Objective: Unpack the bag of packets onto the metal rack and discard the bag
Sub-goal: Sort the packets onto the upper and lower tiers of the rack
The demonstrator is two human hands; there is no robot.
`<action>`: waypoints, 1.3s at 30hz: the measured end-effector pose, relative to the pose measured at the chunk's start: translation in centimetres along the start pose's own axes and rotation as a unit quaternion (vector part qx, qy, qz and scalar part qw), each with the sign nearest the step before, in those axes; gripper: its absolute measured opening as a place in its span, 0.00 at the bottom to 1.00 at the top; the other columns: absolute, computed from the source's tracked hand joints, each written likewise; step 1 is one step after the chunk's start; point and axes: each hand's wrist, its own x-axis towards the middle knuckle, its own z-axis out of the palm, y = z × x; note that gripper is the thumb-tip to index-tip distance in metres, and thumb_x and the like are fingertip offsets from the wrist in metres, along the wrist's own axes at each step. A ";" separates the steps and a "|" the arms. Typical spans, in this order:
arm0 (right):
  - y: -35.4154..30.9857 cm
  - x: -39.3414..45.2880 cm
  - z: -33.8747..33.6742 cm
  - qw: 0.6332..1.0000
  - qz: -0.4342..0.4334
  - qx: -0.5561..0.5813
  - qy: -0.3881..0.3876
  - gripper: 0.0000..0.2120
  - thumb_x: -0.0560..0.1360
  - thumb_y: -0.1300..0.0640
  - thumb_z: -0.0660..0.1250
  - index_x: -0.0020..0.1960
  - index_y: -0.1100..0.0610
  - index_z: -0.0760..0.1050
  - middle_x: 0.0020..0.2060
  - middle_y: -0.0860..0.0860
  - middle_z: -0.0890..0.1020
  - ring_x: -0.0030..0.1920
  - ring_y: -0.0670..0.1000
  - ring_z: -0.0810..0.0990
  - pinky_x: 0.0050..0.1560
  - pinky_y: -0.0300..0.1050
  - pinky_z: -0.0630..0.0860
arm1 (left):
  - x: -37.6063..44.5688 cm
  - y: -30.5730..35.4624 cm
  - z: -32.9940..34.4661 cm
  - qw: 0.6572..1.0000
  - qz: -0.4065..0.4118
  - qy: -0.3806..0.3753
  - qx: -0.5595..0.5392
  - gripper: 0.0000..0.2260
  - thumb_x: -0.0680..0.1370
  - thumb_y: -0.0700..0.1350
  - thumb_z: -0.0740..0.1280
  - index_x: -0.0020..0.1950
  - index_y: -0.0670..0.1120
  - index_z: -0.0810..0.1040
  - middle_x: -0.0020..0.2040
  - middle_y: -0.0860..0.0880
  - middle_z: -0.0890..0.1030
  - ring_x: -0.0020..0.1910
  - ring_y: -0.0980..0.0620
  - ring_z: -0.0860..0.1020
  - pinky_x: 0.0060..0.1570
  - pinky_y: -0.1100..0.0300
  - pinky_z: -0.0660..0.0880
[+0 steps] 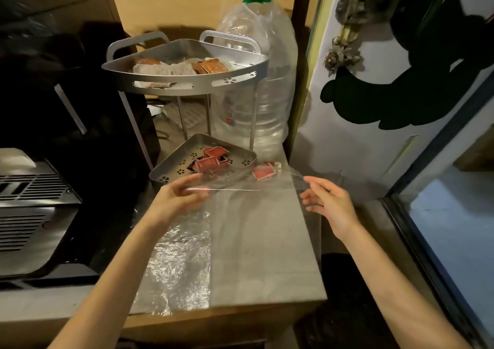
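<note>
Both hands, left (184, 192) and right (327, 199), outstretched, fingers loosely spread.

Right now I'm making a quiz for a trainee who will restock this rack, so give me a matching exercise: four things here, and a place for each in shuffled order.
Things:
1. red packets
2. brown and white packets
3. clear plastic bag
4. large water bottle

Places:
A. behind the rack, at its right
B. top shelf of the rack
C. spread over the counter between both hands
D. lower tray of the rack

Pairs: 1-D, 2-B, 3-C, 4-A
</note>
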 end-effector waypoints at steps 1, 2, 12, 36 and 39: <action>-0.1 0.0 0.0 1.000 -0.004 -0.004 -0.006 0.11 0.77 0.59 0.63 0.57 0.58 0.78 0.38 0.54 0.83 0.37 0.49 0.80 0.36 0.38 0.78 | 0.0 0.1 0.1 0.998 0.021 0.004 0.063 0.22 0.69 0.34 0.71 0.61 0.46 0.74 0.35 0.58 0.84 0.36 0.61 0.82 0.37 0.68 0.78; -0.3 0.0 -0.1 1.000 -0.008 -0.005 -0.017 0.11 0.76 0.59 0.64 0.57 0.59 0.78 0.39 0.54 0.83 0.39 0.50 0.81 0.38 0.38 0.78 | -0.1 0.4 0.4 0.992 0.038 0.016 0.122 0.21 0.68 0.34 0.72 0.60 0.46 0.75 0.32 0.59 0.84 0.35 0.62 0.81 0.36 0.70 0.77; -0.7 0.2 0.6 0.866 -0.180 -0.464 0.048 0.07 0.71 0.61 0.69 0.47 0.54 0.81 0.54 0.51 0.76 0.62 0.53 0.68 0.58 0.37 0.59 | 0.2 2.3 1.0 0.856 0.215 0.205 0.423 0.08 0.68 0.44 0.74 0.45 0.45 0.84 0.46 0.46 0.74 0.48 0.46 0.74 0.42 0.57 0.69; -3.6 0.0 7.6 0.989 0.018 0.005 -0.149 0.06 0.72 0.69 0.64 0.44 0.61 0.78 0.34 0.56 0.82 0.28 0.48 0.82 0.25 0.40 0.76 | -2.8 -3.0 0.0 0.978 -0.088 -0.083 -0.172 0.42 0.57 0.51 0.79 0.66 0.46 0.66 0.61 0.45 0.78 0.53 0.51 0.81 0.47 0.56 0.77; -2.1 0.5 8.3 0.983 0.065 -0.022 -0.172 0.09 0.71 0.67 0.66 0.45 0.55 0.78 0.33 0.52 0.83 0.34 0.50 0.82 0.38 0.50 0.79 | -3.1 -3.4 -0.3 0.983 -0.087 -0.031 -0.161 0.20 0.70 0.41 0.71 0.61 0.43 0.73 0.54 0.44 0.82 0.49 0.48 0.82 0.48 0.55 0.79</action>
